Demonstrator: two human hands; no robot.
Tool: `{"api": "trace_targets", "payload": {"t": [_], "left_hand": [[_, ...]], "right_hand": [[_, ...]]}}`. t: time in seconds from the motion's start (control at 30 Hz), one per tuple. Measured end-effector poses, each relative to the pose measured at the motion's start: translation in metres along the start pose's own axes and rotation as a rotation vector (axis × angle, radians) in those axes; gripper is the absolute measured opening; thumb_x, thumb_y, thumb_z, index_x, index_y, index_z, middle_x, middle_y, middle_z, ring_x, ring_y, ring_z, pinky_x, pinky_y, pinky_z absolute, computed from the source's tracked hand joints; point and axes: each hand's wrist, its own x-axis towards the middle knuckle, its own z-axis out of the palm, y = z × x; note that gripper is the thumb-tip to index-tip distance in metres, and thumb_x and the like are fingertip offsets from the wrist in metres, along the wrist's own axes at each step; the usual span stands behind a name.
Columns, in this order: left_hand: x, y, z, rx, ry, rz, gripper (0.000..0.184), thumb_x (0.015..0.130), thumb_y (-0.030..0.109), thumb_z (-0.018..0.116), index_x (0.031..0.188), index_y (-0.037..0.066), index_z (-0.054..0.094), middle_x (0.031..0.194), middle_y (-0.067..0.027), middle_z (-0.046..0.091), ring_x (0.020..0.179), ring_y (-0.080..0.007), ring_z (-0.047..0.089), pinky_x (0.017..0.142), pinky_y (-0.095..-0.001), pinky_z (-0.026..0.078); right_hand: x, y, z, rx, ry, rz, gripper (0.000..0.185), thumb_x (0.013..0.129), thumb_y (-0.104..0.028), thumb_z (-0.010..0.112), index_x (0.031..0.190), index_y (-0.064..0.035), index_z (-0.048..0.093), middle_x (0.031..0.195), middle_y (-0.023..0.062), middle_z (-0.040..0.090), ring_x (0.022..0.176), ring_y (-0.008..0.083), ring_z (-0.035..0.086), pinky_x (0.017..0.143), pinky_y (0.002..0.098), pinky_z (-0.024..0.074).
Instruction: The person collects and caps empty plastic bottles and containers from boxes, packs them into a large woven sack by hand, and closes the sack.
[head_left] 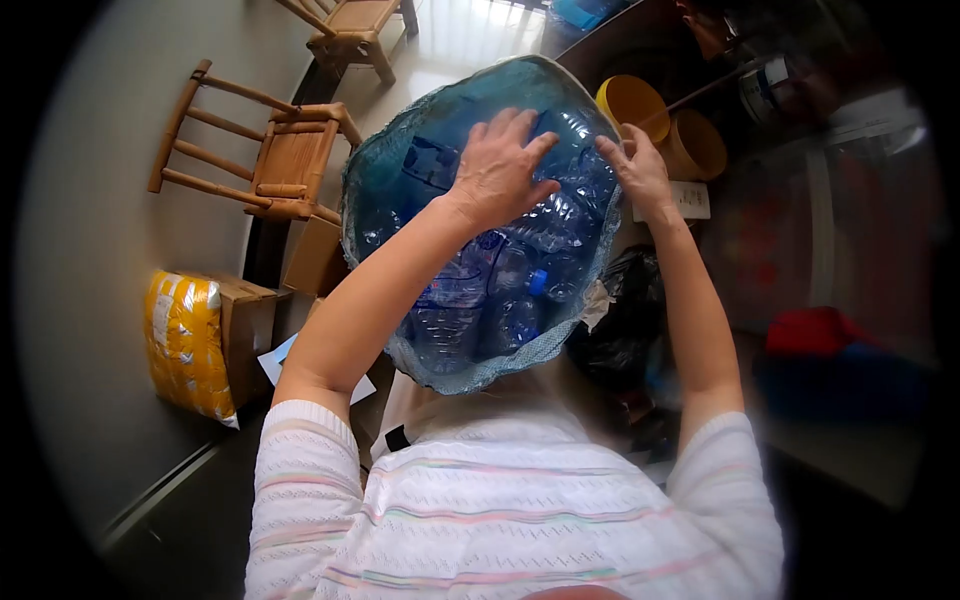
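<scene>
A blue woven sack (468, 376) stands in front of me with its mouth wide open, and clear plastic bottles (445, 335) fill it. One bottle near the front has a blue cap (538, 282). My left hand (503, 168) reaches in over the bottles, palm down and fingers spread, holding nothing; whether it presses on them is hard to tell. At the sack's right edge, my right hand (643, 172) grips the rim between thumb and fingers. Part of the bottles is hidden under my left hand and forearm.
Bamboo chairs (300, 160) stand at the left and far left. Below them are a yellow wrapped parcel (190, 345) and a cardboard box (248, 335). Yellow buckets (632, 105) sit beyond my right hand, and a black plastic bag (630, 310) lies right of the sack.
</scene>
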Motion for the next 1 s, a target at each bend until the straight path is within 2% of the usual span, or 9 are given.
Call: {"api": "trace_targets", "payload": {"t": [0.1, 0.2, 0.3, 0.37, 0.57, 0.73, 0.87, 0.93, 1.0], "left_hand": [[0.032, 0.009, 0.019, -0.013, -0.034, 0.019, 0.07, 0.071, 0.037, 0.069, 0.131, 0.02, 0.038, 0.136, -0.015, 0.033, 0.127, -0.0337, 0.03, 0.102, -0.0452, 0.028], [0.052, 0.013, 0.021, -0.122, -0.218, -0.059, 0.072, 0.067, 0.032, 0.071, 0.13, 0.019, 0.039, 0.136, -0.0143, 0.034, 0.126, -0.0339, 0.03, 0.101, -0.0448, 0.03], [0.05, 0.004, 0.018, -0.06, -0.333, 0.06, 0.062, 0.065, 0.01, 0.066, 0.124, 0.017, 0.047, 0.135, -0.0133, 0.036, 0.125, -0.0316, 0.034, 0.098, -0.0399, 0.035], [0.036, -0.001, 0.014, -0.04, -0.359, 0.15, 0.056, 0.065, -0.006, 0.055, 0.117, 0.015, 0.054, 0.131, -0.0126, 0.042, 0.121, -0.0294, 0.039, 0.096, -0.0376, 0.038], [0.046, -0.015, 0.043, -0.084, -0.56, 0.144, 0.057, 0.064, -0.011, 0.047, 0.114, 0.013, 0.056, 0.124, -0.012, 0.049, 0.117, -0.0288, 0.044, 0.095, -0.0356, 0.039], [0.041, -0.011, 0.06, -0.028, -0.487, 0.052, 0.063, 0.065, -0.009, 0.047, 0.126, 0.007, 0.044, 0.126, -0.0143, 0.047, 0.118, -0.0289, 0.043, 0.096, -0.0355, 0.038], [0.048, -0.017, 0.055, -0.269, -0.38, -0.071, 0.07, 0.066, -0.007, 0.047, 0.134, 0.006, 0.031, 0.128, -0.0167, 0.044, 0.121, -0.0307, 0.04, 0.099, -0.0349, 0.035], [0.047, -0.02, 0.047, -0.308, -0.299, -0.018, 0.07, 0.066, -0.001, 0.053, 0.133, 0.008, 0.034, 0.129, -0.0168, 0.044, 0.121, -0.0318, 0.039, 0.101, -0.0347, 0.033], [0.045, -0.015, 0.025, -0.289, -0.245, 0.05, 0.067, 0.067, 0.005, 0.057, 0.131, 0.009, 0.039, 0.127, -0.0164, 0.045, 0.12, -0.0315, 0.04, 0.101, -0.0346, 0.033]], "right_hand": [[-0.032, 0.003, -0.006, 0.291, -0.094, 0.172, 0.072, 0.074, -0.059, 0.06, 0.108, 0.0041, 0.052, 0.085, 0.0141, 0.061, 0.078, 0.0209, 0.059, 0.073, 0.0323, 0.0464], [-0.032, 0.03, 0.004, -0.005, -0.089, 0.061, 0.04, 0.077, -0.039, 0.065, 0.08, -0.0001, 0.058, 0.068, 0.0087, 0.059, 0.063, 0.018, 0.057, 0.059, 0.0336, 0.0446], [-0.032, 0.016, -0.014, 0.321, 0.023, 0.284, 0.026, 0.079, -0.022, 0.061, 0.071, 0.0024, 0.057, 0.054, 0.0062, 0.051, 0.051, 0.0121, 0.051, 0.051, 0.0288, 0.041], [-0.036, 0.031, -0.007, 0.341, 0.132, 0.134, 0.022, 0.079, -0.019, 0.059, 0.072, 0.0024, 0.058, 0.053, 0.0046, 0.05, 0.049, 0.0096, 0.047, 0.049, 0.0267, 0.039], [-0.049, 0.027, 0.013, 0.392, 0.212, -0.063, 0.013, 0.08, -0.011, 0.058, 0.075, 0.0009, 0.06, 0.055, 0.0076, 0.052, 0.051, 0.0118, 0.049, 0.051, 0.0283, 0.0402], [-0.064, 0.005, 0.025, 0.276, 0.25, -0.012, 0.013, 0.08, -0.011, 0.058, 0.073, 0.0003, 0.06, 0.059, 0.0134, 0.055, 0.052, 0.0183, 0.053, 0.053, 0.0307, 0.0422], [-0.067, -0.006, 0.032, 0.541, 0.129, 0.074, 0.024, 0.074, -0.015, 0.064, 0.092, 0.0004, 0.058, 0.063, 0.0073, 0.057, 0.056, 0.019, 0.054, 0.058, 0.0307, 0.0446], [-0.082, -0.015, 0.032, 0.304, 0.104, 0.066, 0.045, 0.071, -0.016, 0.066, 0.11, -0.0007, 0.05, 0.071, 0.0065, 0.056, 0.066, 0.0185, 0.055, 0.065, 0.0311, 0.0452], [-0.087, -0.013, 0.029, 0.29, 0.109, 0.064, 0.049, 0.071, -0.015, 0.065, 0.114, -0.0009, 0.047, 0.074, 0.0075, 0.056, 0.068, 0.0201, 0.056, 0.067, 0.0322, 0.0452]]}}
